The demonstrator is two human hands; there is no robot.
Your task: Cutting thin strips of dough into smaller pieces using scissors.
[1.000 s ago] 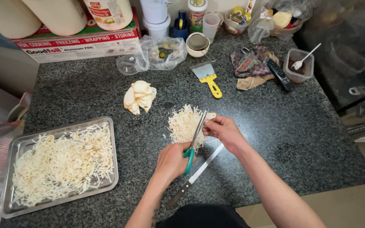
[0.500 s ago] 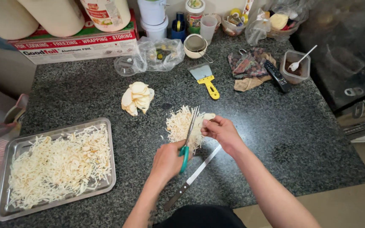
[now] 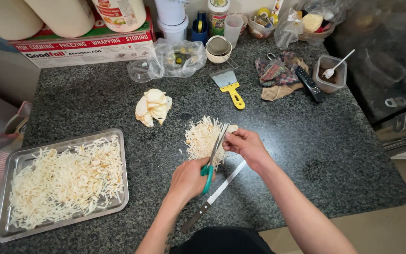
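Note:
My left hand (image 3: 188, 178) grips green-handled scissors (image 3: 214, 155), blades pointing up over a small heap of pale shredded strips (image 3: 202, 139) on the dark granite counter (image 3: 287, 150). My right hand (image 3: 246, 146) pinches a small pale piece at the scissor blades, just right of the heap. A stack of pale uncut slices (image 3: 152, 107) lies farther back to the left. A long knife (image 3: 214, 195) rests on the counter below my hands.
A metal tray (image 3: 118, 202) full of shreds sits at the left. A yellow-handled scraper (image 3: 230, 85), a plastic bag (image 3: 177, 57), a strainer cup (image 3: 218, 48), cloths (image 3: 278, 75), a remote (image 3: 309, 83) and a tub with a spoon (image 3: 331, 73) line the back.
The hands and scissors stay over the heap, with only small shifts as the blades work at the piece in my right hand.

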